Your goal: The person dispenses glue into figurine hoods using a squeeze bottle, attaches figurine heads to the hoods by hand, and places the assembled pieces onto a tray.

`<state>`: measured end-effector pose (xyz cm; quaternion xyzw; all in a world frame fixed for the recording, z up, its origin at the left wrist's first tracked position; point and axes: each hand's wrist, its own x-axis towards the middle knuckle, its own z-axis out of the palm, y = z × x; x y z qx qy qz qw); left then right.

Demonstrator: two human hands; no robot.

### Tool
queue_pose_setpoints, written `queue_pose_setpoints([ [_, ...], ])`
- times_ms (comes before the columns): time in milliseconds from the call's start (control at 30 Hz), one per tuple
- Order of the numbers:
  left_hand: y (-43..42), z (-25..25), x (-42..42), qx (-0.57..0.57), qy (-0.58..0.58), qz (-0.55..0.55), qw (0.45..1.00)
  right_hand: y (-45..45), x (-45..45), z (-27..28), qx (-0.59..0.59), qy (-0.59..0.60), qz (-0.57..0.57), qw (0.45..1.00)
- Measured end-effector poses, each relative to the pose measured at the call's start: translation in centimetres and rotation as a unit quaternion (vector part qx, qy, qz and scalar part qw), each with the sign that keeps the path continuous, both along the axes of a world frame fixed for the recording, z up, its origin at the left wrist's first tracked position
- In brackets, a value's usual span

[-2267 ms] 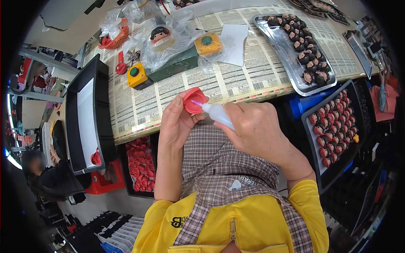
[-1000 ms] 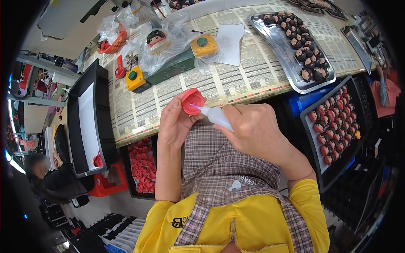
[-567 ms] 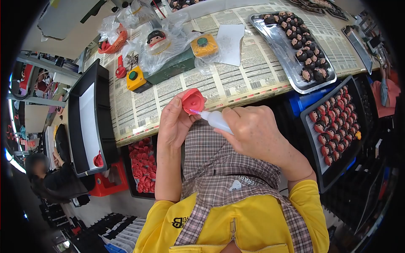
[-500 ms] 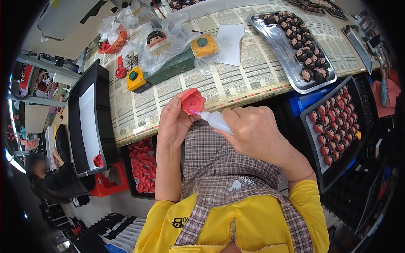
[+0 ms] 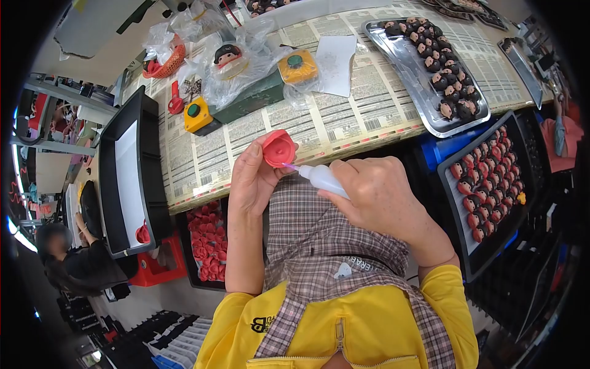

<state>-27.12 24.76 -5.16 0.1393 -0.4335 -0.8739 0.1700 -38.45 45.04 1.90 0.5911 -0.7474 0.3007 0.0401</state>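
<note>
My left hand [image 5: 254, 174] pinches a small red cup-shaped piece [image 5: 279, 149] by its edge, its hollow side turned up with a little bump in the middle. In my right hand [image 5: 375, 190] is a white squeeze bottle [image 5: 326, 179], tilted so its thin purple tip touches or nearly touches the lower rim of the red piece. My fingers hide the bottle's rear end. Both hands are above my lap, at the front edge of the paper-covered table [image 5: 246, 132].
A black tray [image 5: 161, 178] with one red piece stands left. Red pieces fill a bin [image 5: 209, 243] below. Doll heads lie on a metal tray [image 5: 393, 61] and in a black tray [image 5: 470, 246] at right. Yellow button boxes [image 5: 200, 117] sit behind; a person [image 5: 80, 258] works far left.
The bottle and my right hand have shifted slightly right, the tip moving along the red piece's lower rim. The red piece is turned a little in my left hand.
</note>
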Motion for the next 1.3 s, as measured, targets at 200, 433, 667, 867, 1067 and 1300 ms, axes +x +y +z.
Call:
queue_pose_setpoints([
  [200, 0.1, 0.0, 0.0, -0.008, -0.006, -0.002, 1.0, -0.1, 0.1, -0.3, 0.013, 0.003, 0.005, 1.0],
  [433, 0.0, -0.1, 0.3, -0.006, -0.002, 0.001, 1.0, 0.0, 0.2, -0.3, 0.021, -0.005, 0.001, 1.0],
  [667, 0.3, -0.2, 0.2, 0.018, -0.003, 0.008, 1.0, -0.1, 0.2, -0.6, -0.024, -0.014, -0.023, 0.999],
  [867, 0.5, -0.3, 0.1, 0.018, -0.015, 0.002, 1.0, -0.6, 0.1, -0.8, -0.03, -0.013, -0.04, 0.999],
  [1067, 0.8, 0.1, 0.0, 0.015, -0.011, -0.004, 1.0, -0.7, 0.1, -0.9, -0.027, -0.012, -0.044, 0.999],
  [1300, 0.7, -0.2, 0.1, 0.026, -0.005, -0.01, 1.0, -0.8, 0.2, -0.9, -0.018, -0.006, -0.056, 0.998],
])
